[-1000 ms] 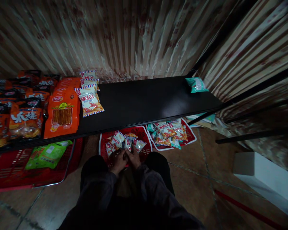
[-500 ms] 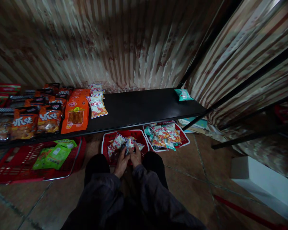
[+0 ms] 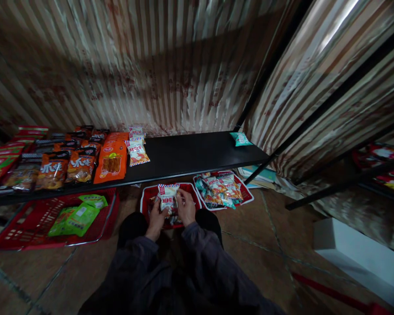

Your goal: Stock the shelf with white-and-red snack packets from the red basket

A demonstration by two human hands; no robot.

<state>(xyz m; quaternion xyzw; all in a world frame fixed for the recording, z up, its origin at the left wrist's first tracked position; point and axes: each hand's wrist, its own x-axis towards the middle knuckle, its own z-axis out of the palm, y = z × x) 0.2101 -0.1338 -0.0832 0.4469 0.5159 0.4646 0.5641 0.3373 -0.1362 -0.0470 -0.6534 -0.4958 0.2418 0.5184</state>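
Note:
A white snack bag [image 3: 168,197] with red lettering and a striped top edge is upright between my hands. My left hand [image 3: 156,220] grips its lower left side, fingers closed. At the bag's right edge, my right hand [image 3: 187,209] has its fingers pinched on it. Below them a red basket [image 3: 197,199] with a white rim stands on the floor between my knees, its contents mostly hidden by my hands. Similar white bags [image 3: 138,153] lie in a short row on the black shelf [image 3: 187,151] ahead.
Orange packs [image 3: 112,159] and several dark-and-orange snack bags [image 3: 80,165] fill the shelf's left side. One teal bag [image 3: 240,139] lies at its right end. A second basket [image 3: 248,194] of snack bags stands right; a red basket [image 3: 26,234] with green packs is left. Black posts [image 3: 272,157] rise right.
Both hands have come up out of the basket, lifting a white snack bag to face me. The view has shifted slightly.

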